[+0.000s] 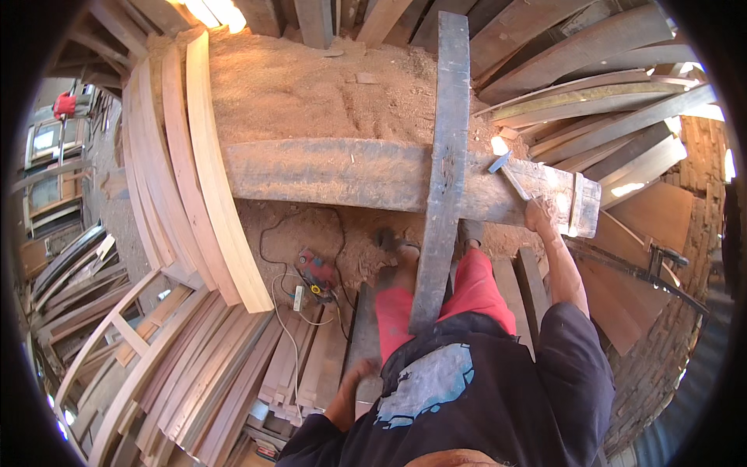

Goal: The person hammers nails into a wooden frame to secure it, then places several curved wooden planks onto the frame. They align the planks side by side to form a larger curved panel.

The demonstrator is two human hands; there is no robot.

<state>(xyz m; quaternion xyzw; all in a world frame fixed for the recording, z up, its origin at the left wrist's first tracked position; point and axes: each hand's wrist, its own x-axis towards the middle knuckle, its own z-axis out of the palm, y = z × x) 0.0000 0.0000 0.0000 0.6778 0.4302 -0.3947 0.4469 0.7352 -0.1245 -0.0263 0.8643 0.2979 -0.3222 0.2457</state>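
Observation:
My right hand [542, 215] is closed round the wooden handle of a hammer [512, 178], its metal head over the right end of a thick, weathered beam [327, 173]. A small wooden strip [576, 204] crosses that end beside the hand. A long dark board [447, 132] lies across the beam and reaches back between my legs to my waist. Down by my left hip is my left hand [362, 372], close to the planks; its fingers are too small and partly hidden to read.
Left of the beam lean several long pale planks [222, 187]. A red power tool [315, 268] and a white power strip [298, 298] with cables lie on the sawdust-covered ground. Boards [591, 54] are stacked at the far right, and more timber [194, 366] fills the near left.

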